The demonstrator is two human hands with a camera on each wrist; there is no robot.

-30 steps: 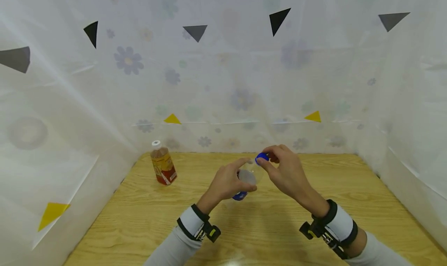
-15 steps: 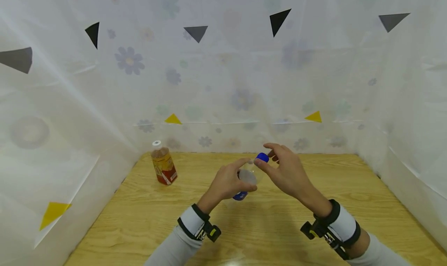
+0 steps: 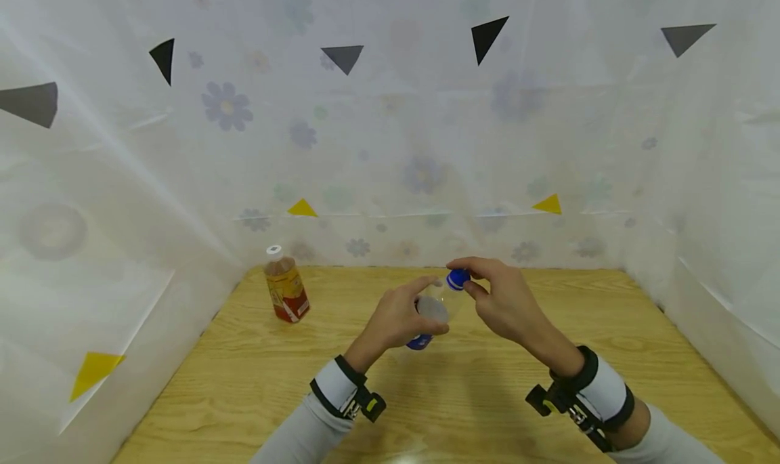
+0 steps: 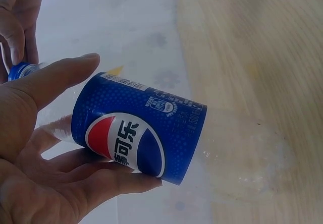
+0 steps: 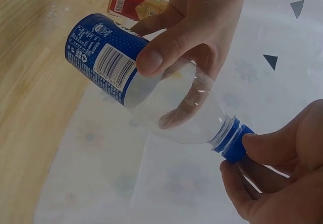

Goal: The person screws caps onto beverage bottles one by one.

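Observation:
A clear plastic Pepsi bottle [image 4: 146, 128] with a blue label looks empty and is held tilted above the table. My left hand [image 3: 396, 318] grips it around the body, thumb on one side and fingers curled under the other. At the bottle's neck sits a blue cap [image 5: 236, 146], with a narrow gap showing between it and the blue ring below. My right hand [image 3: 508, 301] pinches this cap between thumb and fingers, as the right wrist view shows.
A bottle of amber drink [image 3: 286, 291] with a white cap stands upright at the back left of the wooden table [image 3: 256, 389]. White sheeting [image 3: 390, 145] with flower prints and triangle stickers encloses the back and sides.
My right hand's fingers have loosened from the cap and taken hold of it again, with the hand turned a little. The left hand and the bottle have stayed put.

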